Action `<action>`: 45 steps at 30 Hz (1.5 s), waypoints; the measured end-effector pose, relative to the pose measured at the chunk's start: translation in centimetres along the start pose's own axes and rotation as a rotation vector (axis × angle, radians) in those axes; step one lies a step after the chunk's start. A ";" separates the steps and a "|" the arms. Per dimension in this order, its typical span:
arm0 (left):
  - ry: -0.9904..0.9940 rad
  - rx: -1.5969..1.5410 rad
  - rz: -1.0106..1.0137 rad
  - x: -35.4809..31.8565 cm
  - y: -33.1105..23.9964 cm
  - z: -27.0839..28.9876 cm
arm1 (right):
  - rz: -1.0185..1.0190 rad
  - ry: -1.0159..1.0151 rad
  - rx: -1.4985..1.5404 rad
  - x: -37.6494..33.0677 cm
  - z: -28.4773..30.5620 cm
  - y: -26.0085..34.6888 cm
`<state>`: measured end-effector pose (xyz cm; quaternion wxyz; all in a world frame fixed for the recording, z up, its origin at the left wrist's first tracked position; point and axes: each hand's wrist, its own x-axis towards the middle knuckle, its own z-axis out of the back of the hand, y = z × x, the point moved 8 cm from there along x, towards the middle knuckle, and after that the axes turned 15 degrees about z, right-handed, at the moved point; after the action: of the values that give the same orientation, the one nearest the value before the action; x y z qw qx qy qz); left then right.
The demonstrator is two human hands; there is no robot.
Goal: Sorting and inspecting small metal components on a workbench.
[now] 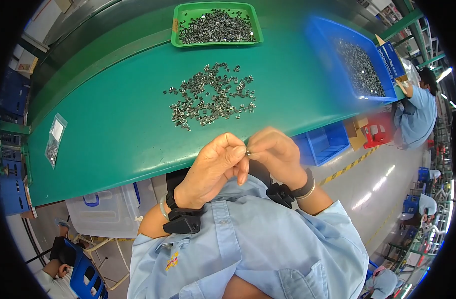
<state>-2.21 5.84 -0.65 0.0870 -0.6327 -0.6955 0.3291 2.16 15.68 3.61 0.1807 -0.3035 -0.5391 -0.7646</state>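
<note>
Both hands meet just over the near edge of the green tabletop, fingertips together. A small dark metal part (247,153) is pinched between thumb and fingers of my left hand (215,167). My right hand (278,153), slightly blurred, closes its thumb and fingertips on the same part from the other side. The part is mostly hidden by the fingers, so its exact shape is unclear. Beyond my hands a loose spread of small shiny metal clips (208,102) lies on the table. Behind it stands a green tray (175,40) heaped with similar small metal pieces.
A blue bin (332,55) of small metal parts stands at the right, beside a blue-and-white box (390,60). A clear zip bag (56,137) lies at the left. Below the table edge are an open blue crate (325,142) and a clear plastic box (106,212). Co-workers sit further off.
</note>
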 end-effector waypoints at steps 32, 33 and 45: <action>0.102 -0.131 -0.008 0.3 -2.0 2.5 | -0.135 0.294 -0.273 15.5 5.1 -11.6; 0.119 -0.132 0.001 0.3 -2.0 2.4 | -0.140 0.292 -0.276 14.3 5.5 -11.0; 0.098 -0.084 0.000 0.8 -1.9 2.4 | -0.207 0.344 -0.667 8.2 9.2 -9.3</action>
<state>-5.23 5.76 -1.61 0.0942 -0.6510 -0.7038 0.2681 -7.11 28.01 4.57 0.0818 -0.1570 -0.2502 -0.9519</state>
